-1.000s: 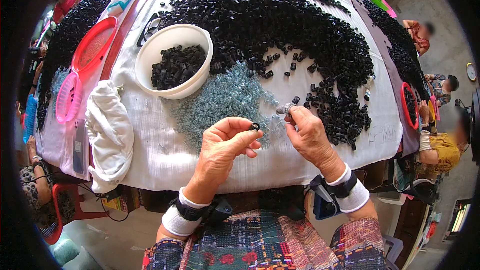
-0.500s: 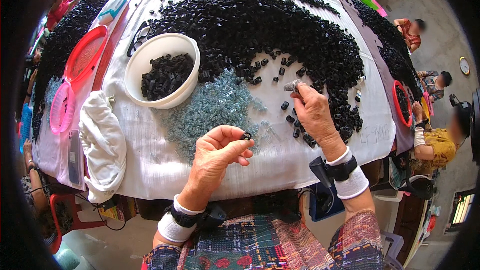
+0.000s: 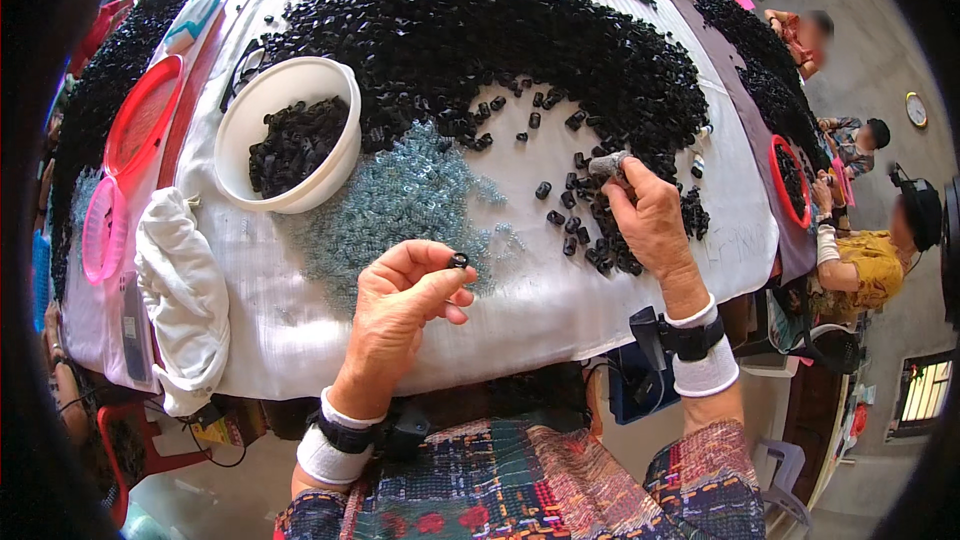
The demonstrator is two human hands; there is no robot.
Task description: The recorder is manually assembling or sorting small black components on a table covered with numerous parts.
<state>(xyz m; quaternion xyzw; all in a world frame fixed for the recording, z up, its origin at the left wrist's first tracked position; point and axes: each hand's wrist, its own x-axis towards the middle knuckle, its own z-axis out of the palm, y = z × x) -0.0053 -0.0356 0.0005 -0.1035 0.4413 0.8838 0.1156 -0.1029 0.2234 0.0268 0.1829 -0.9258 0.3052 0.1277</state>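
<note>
Since the earlier frame, the right hand (image 3: 650, 225) is reaching farther out from the white bowl (image 3: 290, 135), its grip pinching a small grey piece (image 3: 608, 165) at the edge of the black heap (image 3: 520, 30). Nearer the bowl, the left hand (image 3: 400, 305) is pinching a small black ring (image 3: 459, 261) above the tabletop (image 3: 530, 290), beside the pale blue pile (image 3: 400, 205).

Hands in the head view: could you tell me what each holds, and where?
Left hand pinches a small black ring by its rim; right hand grips a grey piece at its end.
</note>
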